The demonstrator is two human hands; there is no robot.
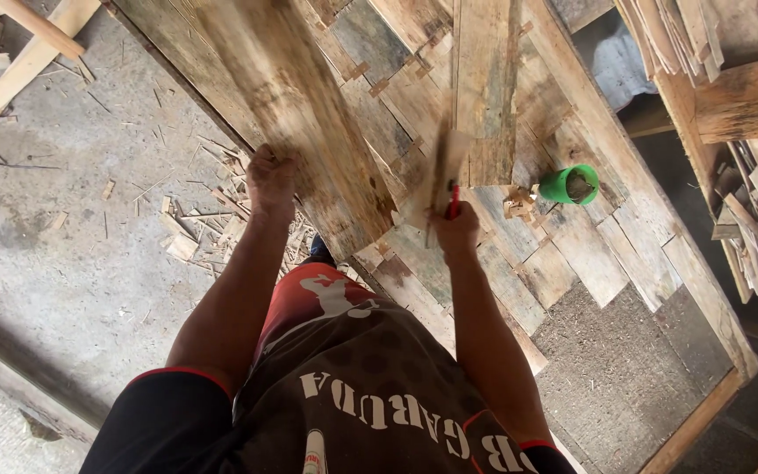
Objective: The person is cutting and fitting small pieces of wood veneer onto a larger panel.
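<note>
My left hand (pixel 271 178) grips the left edge of a long weathered wooden plank (pixel 296 105) that lies slanted across a workbench of patched boards (pixel 572 263). The plank is blurred. My right hand (pixel 455 230) is closed on a tool with a red handle (pixel 454 202); its upper part is a blurred streak rising over the boards, so I cannot tell what kind of tool it is. A second plank (pixel 484 88) lies upright just beyond my right hand.
A green cup (pixel 569 185) lies on its side on the bench beside small wood offcuts (pixel 517 204). Wood chips and splinters (pixel 199 228) litter the concrete floor at left. Stacked timber slats (pixel 756 219) sit at right, loose boards (pixel 10 61) at top left.
</note>
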